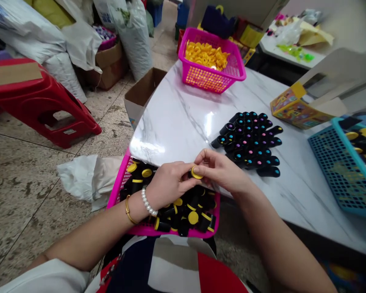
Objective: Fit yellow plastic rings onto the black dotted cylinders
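Note:
My left hand (pixel 167 183) and my right hand (pixel 219 169) meet over a pink basket (pixel 114 191) at the table's near edge. Between them is a small black piece with a round yellow cap (pixel 197 172), gripped by the fingers of both. My right thumb lies against the yellow cap; the left fingers close round the piece from the other side and hide most of its black body. Below, the basket holds many like black pieces with yellow caps (pixel 193 217). Just beyond my right hand, a cluster of black tubes (pixel 251 140) with coloured dots on their ends rests on the table.
The white marbled table (pixel 164 118) carries a pink basket of yellow parts (pixel 213 83), a printed box (pixel 293 108) and a teal basket (pixel 335 167). A red stool (pixel 53 110), a cardboard box (pixel 137 95) and white sacks (pixel 134 40) stand on the floor at left.

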Tool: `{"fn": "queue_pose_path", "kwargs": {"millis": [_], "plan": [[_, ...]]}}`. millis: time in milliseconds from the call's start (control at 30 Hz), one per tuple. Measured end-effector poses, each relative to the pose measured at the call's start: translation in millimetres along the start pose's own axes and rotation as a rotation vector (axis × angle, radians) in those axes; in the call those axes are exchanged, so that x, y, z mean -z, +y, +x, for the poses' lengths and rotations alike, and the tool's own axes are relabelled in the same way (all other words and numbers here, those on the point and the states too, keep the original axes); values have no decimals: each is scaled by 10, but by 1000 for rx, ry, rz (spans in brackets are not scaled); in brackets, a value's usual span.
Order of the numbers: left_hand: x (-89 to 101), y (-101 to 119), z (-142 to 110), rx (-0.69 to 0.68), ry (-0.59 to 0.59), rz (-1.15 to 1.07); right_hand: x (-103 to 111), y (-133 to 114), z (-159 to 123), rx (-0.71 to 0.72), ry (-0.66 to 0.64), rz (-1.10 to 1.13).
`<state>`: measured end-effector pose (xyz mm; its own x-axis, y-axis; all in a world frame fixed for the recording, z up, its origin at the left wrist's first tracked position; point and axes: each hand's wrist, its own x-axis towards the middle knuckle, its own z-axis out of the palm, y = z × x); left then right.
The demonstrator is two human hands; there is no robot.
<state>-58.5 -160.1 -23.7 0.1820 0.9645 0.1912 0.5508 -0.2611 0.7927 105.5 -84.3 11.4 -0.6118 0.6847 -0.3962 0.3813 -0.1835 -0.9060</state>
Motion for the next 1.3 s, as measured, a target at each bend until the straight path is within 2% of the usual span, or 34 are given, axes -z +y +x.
{"fn": "queue_pose_path", "kwargs": {"millis": [100,200,333,433,467,533,600,633,667,700,767,833,867,1000,1100,1200,1300], "plan": [[-83,-3,19,23,36,16,-107,39,-32,109,162,-223],[-155,14,58,59,96,111,-186,125,-45,203,283,-340],[-117,47,-36,51,118,212,-274,222,-212,336,291,-320],[4,9,-345,34,115,274,-345,382,-574,374,263,-250],[51,-21,-483,42,117,313,-355,475,-722,373,298,-264],[138,-88,-768,77,136,399,-331,727,-996,331,475,-320],[204,-145,-1007,129,192,480,-261,1045,-1173,203,710,-327],[225,-166,-1094,154,229,511,-223,1212,-1208,114,788,-281],[238,-181,-1155,174,268,533,-196,1374,-1206,31,807,-205],[242,-192,-1191,189,303,545,-186,1521,-1174,-31,772,-119],[238,-211,-1207,196,347,552,-227,1741,-1055,-92,579,38],[233,-224,-1190,190,354,557,-329,1850,-938,-113,409,150],[236,-225,-1185,191,347,567,-388,1867,-902,-125,373,183],[246,-148,-1229,194,273,570,-581,1815,-950,-132,396,149],[151,-37,-1224,125,169,522,-700,1761,-1059,-125,423,46],[-27,21,-1082,60,41,577,-794,1738,-1096,-115,477,26],[-145,16,-893,91,-38,653,-827,1767,-1093,-92,507,89]]}}
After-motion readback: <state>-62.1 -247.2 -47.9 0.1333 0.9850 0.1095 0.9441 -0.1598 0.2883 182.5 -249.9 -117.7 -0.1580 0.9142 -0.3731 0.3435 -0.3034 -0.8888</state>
